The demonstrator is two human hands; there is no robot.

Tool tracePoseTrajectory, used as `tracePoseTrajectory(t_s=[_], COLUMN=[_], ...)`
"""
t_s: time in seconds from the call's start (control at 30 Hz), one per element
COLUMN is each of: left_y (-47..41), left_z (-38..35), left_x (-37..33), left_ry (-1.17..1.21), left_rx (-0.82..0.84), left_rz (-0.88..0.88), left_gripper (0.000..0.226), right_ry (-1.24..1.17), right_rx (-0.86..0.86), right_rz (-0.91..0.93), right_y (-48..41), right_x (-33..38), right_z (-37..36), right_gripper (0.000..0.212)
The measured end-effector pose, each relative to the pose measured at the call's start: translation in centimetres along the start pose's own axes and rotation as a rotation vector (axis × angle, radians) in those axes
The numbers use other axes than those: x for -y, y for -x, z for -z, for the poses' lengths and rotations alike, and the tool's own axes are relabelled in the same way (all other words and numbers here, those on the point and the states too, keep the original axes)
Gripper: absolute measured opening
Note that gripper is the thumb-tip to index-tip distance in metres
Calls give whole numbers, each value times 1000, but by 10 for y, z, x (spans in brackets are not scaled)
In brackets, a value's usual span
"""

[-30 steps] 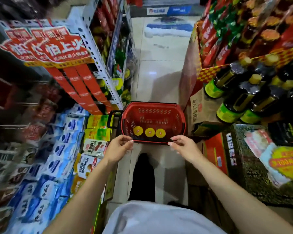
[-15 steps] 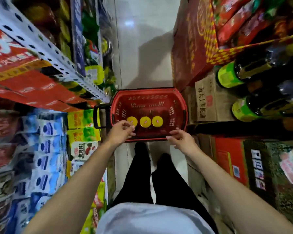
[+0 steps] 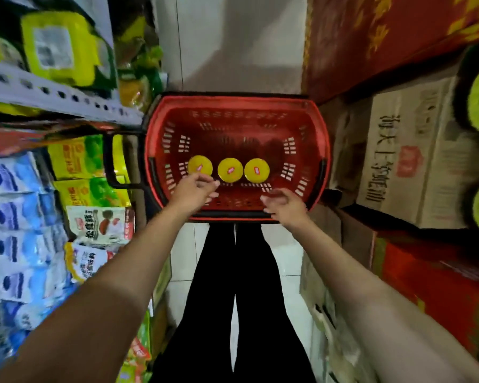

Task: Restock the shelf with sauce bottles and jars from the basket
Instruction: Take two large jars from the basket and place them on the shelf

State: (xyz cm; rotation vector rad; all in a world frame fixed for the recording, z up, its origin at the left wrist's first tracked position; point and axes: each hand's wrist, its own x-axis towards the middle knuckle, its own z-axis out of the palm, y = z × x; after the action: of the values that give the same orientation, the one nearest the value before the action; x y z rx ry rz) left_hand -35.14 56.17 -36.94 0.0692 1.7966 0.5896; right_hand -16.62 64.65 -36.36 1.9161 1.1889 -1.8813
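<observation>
Leftmost yellow-lidded jar (image 3: pixel 200 167) just beyond left grip (image 3: pixel 195 190), inside basket (image 3: pixel 233 99)

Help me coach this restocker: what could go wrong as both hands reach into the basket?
The three yellow-lidded jars stand close together, so the left hand, at the leftmost lid, might tip its neighbour. The right hand holds nothing yet; a one-handed lift by the lid may slip.

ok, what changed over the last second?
Both hands moved forward from the near rim to over the red basket. The left hand now reaches close to the leftmost yellow-lidded jar, and the right hand hovers over the near wall. Neither holds anything. The three jars stay in their row, basket in place.
</observation>
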Motion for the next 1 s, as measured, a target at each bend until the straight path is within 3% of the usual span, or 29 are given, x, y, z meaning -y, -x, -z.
tracePoseTrajectory(t_s=[0.1, 0.23, 0.5, 0.77, 1.0], left_y=[-48, -107, -188, -215, -229], left_z=[-7, -17, -59, -89, -99], left_x=[9, 20, 63, 98, 114], left_ry=[-160, -281, -354, -273, -446], left_rx=[-54, -90, -72, -109, -146], left_rz=[-12, -28, -30, -18, -140], left_gripper=[25, 38, 60, 92, 118], right_ry=[28, 146, 143, 119, -50], right_rx=[20, -49, -146, -195, -234], right_rz=[9, 61, 77, 79, 15], right_y=[-43, -98, -198, -242, -262], right_x=[-5, -15, -43, -68, -83], right_z=[-3, -6, -26, -38, -55], right_gripper=[12, 30, 49, 63, 64])
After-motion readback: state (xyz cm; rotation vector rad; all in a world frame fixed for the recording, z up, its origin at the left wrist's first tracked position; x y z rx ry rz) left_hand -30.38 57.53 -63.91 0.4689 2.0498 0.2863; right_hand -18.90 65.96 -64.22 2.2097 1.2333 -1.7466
